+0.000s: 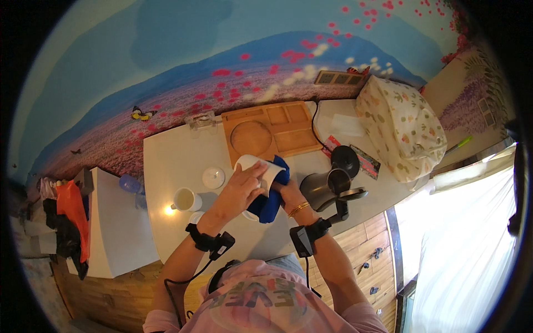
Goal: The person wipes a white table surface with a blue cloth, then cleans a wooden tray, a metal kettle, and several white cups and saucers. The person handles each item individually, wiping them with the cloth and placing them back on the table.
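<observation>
My left hand (244, 186) is wrapped around a white ceramic vessel (272, 175) with a flared rim, tilted over the table. My right hand (291, 195) grips a blue cloth (268, 208), which lies against the vessel's rim and hangs below it. Part of the right hand's fingers is hidden by the cloth. Left of my hands stands a white mug (186, 200), and a round white lid (213, 177) lies nearby. Close to my right wrist is a dark electric kettle (317, 190) with its lid raised.
A wooden tray (300, 142) with compartments sits at the table's back. The black kettle base (345, 161), two flat packets and a bulky object under a patterned cover (402, 130) are at the right. A clear container (201, 123) stands behind the lid. Left of the table is a white cabinet (119, 222).
</observation>
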Motion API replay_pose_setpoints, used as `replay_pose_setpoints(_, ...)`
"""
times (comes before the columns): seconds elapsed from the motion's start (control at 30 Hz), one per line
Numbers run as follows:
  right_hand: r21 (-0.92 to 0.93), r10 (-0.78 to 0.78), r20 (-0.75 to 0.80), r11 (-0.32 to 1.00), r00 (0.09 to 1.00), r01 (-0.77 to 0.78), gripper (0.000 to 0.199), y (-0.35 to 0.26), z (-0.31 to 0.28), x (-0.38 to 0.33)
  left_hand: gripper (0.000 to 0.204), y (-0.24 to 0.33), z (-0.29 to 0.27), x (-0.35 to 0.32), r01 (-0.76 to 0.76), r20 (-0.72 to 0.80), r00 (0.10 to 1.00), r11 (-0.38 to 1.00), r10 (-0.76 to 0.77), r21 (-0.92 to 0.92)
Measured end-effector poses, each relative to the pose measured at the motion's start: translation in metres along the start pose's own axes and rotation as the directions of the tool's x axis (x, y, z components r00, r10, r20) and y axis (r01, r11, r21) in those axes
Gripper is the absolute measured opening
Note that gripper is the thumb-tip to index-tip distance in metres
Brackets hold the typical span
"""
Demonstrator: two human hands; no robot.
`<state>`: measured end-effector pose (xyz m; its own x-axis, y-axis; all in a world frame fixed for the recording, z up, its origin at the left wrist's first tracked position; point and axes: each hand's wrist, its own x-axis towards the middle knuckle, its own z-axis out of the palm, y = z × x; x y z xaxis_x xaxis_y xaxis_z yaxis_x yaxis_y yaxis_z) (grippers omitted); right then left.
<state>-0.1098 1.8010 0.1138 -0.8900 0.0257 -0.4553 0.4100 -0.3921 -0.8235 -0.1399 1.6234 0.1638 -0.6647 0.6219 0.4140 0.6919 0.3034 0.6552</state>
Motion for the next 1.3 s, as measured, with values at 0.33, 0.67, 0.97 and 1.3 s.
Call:
replay_pose_setpoints(0.33, -0.701, -0.305, 0.003, 0.679, 0.952, 0.220, 0.042, 0.016, -0.013, 0.003, 0.030, -0.009, -0.014, -0.005, 0.346, 0.263, 0.923, 0.904, -0.279, -0.253)
replay_pose_setpoints(0.67, 0.049, 0.158, 0.169, 0.985, 0.973, -0.168, 0.042, 0.020, -0.011, -0.023, 0.049, -0.028, 0.025, -0.027, 0.399, 0.065, 0.833, 0.515, -0.550, -0.759)
replay_pose_setpoints(0.97, -0.857, -0.368, 0.329, 0.270, 0.870, 0.439, 0.046, -0.016, -0.002, -0.024, 0.045, -0.039, 0.003, -0.028, 0.783, 0.686, 0.498, -0.065, -0.531, -0.619)
replay_pose_setpoints(1.3, -0.151, 0.051, 0.047, 0.988, 0.998, -0.044, 0.047, 0.022, -0.009, -0.009, 0.041, -0.038, 0.019, -0.018, 0.671, 0.332, 0.654, 0.318, -0.680, -0.670)
